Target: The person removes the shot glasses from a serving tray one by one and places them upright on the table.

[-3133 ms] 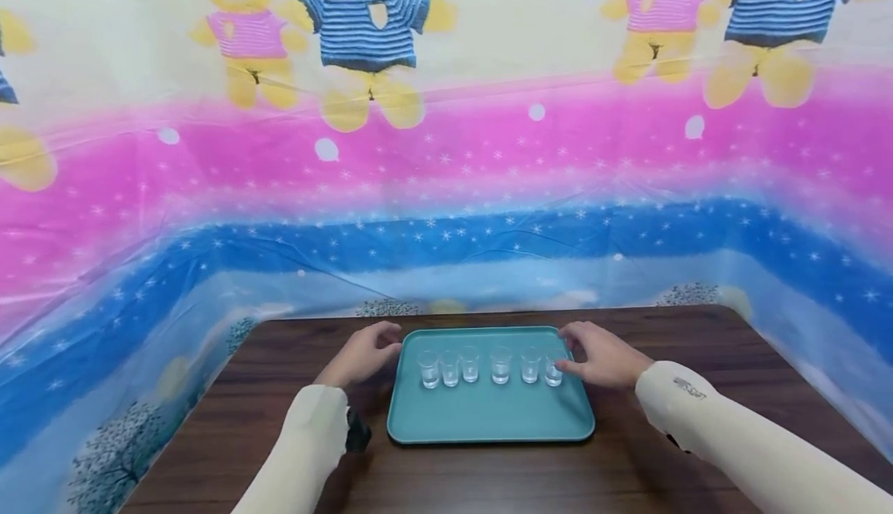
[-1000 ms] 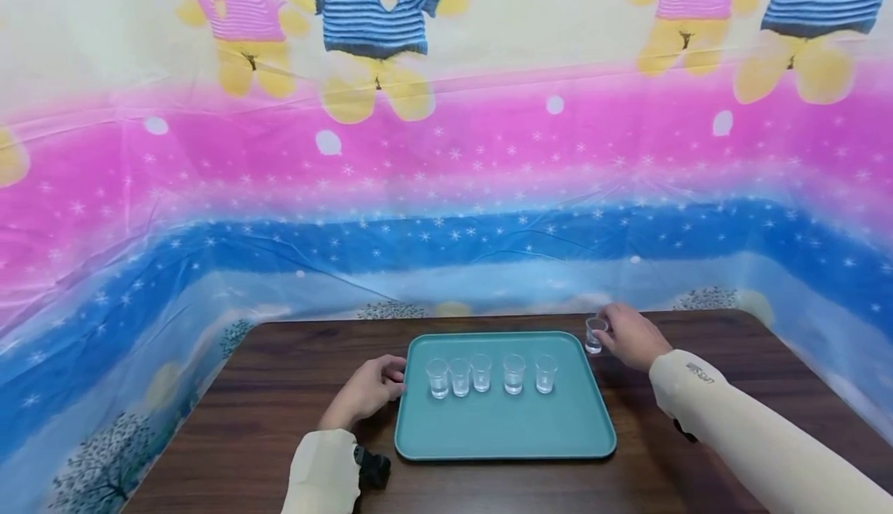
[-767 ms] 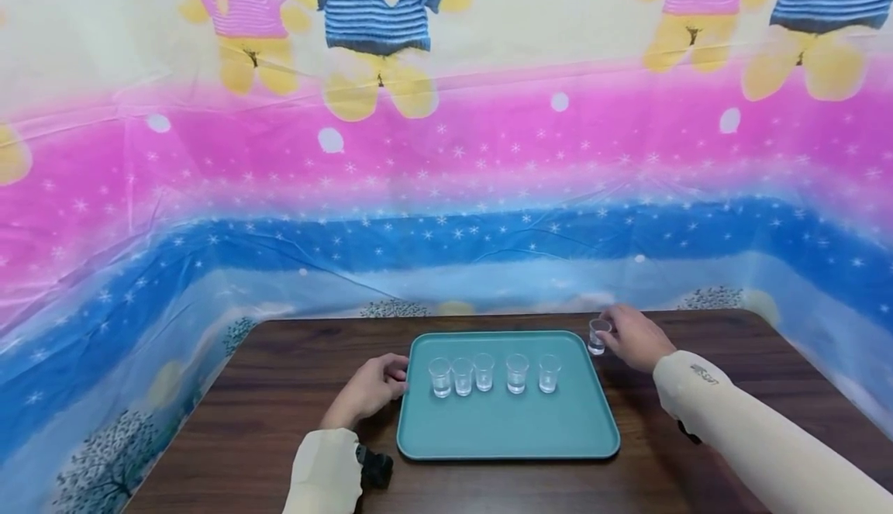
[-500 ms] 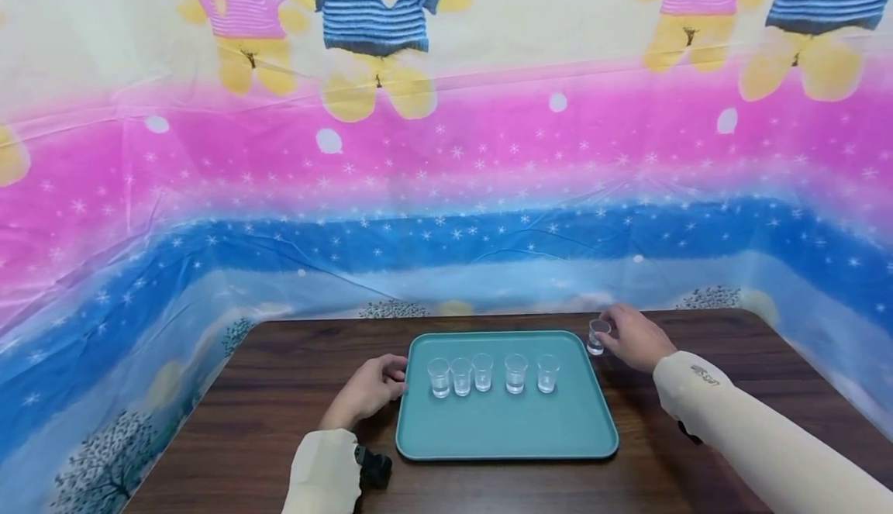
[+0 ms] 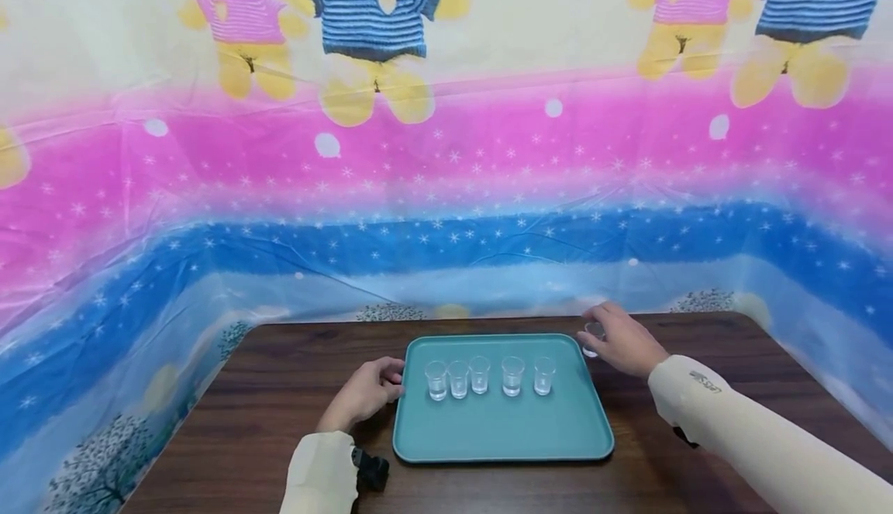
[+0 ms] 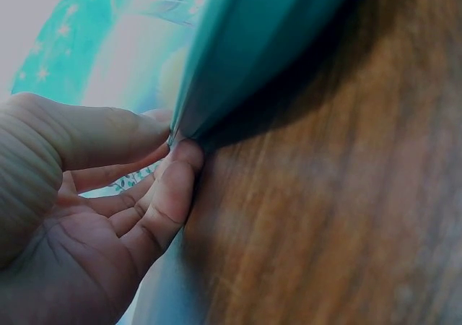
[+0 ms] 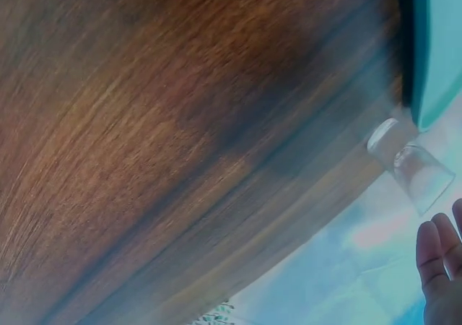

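Note:
A teal tray (image 5: 502,436) lies on the table, bearing several small clear shot glasses (image 5: 512,378) in a loose row. At its left edge my left hand (image 5: 364,391) pinches the rim. The left wrist view shows the thumb (image 6: 115,133) on the rim and a fingertip (image 6: 186,155) under it. Another shot glass (image 7: 411,162) stands upright on the wood just off the tray's back right corner. My right hand (image 5: 624,341) hovers beside that glass and hides part of it in the head view. Its fingers (image 7: 431,256) are apart from the glass in the right wrist view.
Dark wooden table (image 5: 279,390) surrounds the tray, its back edge close behind the glass by my right hand. A printed cloth (image 5: 453,157) with bears and snowflakes hangs behind and at the sides. A black strap device (image 5: 370,470) sits on my left wrist.
My right hand has moved the rightmost shot glass from the tray to the table at the right and let go of it. My left hand has stayed by the tray's left edge.

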A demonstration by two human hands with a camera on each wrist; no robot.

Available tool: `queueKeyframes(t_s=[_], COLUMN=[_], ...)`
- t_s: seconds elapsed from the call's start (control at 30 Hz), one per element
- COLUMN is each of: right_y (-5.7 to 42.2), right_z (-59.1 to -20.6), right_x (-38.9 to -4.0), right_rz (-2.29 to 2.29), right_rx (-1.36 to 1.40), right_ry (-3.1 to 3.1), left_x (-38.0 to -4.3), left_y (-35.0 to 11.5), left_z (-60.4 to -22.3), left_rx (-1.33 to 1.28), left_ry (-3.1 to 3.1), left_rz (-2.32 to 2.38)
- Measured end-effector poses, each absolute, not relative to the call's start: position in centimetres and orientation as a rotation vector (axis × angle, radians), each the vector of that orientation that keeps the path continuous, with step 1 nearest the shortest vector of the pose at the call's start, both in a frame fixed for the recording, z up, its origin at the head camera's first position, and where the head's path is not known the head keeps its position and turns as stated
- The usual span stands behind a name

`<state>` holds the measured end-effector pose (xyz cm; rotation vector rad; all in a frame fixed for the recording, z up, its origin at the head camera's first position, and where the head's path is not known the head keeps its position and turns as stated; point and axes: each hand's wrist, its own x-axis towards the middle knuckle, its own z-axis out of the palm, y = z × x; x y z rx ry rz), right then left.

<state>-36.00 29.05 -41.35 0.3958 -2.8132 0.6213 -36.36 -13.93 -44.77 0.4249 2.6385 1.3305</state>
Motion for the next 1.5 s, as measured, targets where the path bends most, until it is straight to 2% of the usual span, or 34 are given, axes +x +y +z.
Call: queueKeyframes(t_s=[0.43, 0.7, 1.5], right_y=[26.4, 24.9, 23.8], right_z=[-40.8, -40.8, -41.9], right_x=[-35.3, -34.6, -34.1], right_rz=[0.665, 0.679, 0.581], right_rx=[0.481, 0.626, 0.789], right_ry=[-2.864, -2.864, -2.832], left_x=[-36.4, -36.6, -36.5], left_y=[-14.5, -14.6, -14.0], left_z=[-44.6, -44.6, -44.9], left_rx=[0.408, 0.413, 0.412], left_ry=[2.659, 2.653, 2.628], left_rz=[1.334, 1.341, 1.338])
